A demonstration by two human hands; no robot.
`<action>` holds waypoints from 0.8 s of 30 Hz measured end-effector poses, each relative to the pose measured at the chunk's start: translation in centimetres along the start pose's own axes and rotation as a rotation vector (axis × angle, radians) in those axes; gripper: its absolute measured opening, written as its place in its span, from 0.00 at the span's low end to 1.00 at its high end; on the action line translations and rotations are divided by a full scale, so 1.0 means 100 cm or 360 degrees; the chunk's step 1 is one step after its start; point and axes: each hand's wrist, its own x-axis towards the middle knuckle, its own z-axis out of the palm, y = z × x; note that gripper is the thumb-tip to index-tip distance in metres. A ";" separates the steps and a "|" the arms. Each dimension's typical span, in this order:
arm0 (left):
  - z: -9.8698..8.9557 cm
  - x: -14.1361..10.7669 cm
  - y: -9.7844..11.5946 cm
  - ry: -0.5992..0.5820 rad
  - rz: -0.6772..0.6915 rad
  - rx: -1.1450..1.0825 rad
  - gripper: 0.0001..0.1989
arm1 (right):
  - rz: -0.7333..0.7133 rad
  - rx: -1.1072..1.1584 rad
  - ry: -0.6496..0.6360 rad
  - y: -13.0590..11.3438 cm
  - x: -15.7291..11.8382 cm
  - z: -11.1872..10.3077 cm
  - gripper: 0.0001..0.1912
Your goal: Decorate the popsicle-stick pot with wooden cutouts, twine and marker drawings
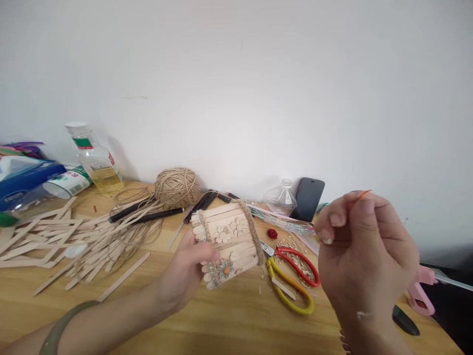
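Note:
A decorated craft-stick holder point(238, 246) is tilted in my left hand point(188, 268), with the thumb pressed on its front. Twine runs along both of its ends, and pale wooden flowers and one grey flower with an orange centre sit on its side. To the right, raised above the table, my right hand point(369, 246) pinches a thin orange strand point(360, 198) between thumb and forefinger. Most of the strand is hidden by the fingers. Just below the right end of the holder lie scissors point(291, 276) with one red and one yellow handle.
Loose craft sticks point(77, 246) cover the left of the table. Behind them stand a twine ball point(177, 187) and a bottle of yellow liquid point(101, 167). A phone point(309, 197) leans against the wall. A pink glue gun point(423, 293) lies at the right, and a red rose point(272, 233) near the scissors.

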 end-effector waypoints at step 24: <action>-0.002 -0.001 -0.007 -0.0252 0.0264 0.0034 0.31 | 0.0372 -0.0944 -0.0812 0.026 -0.035 0.012 0.11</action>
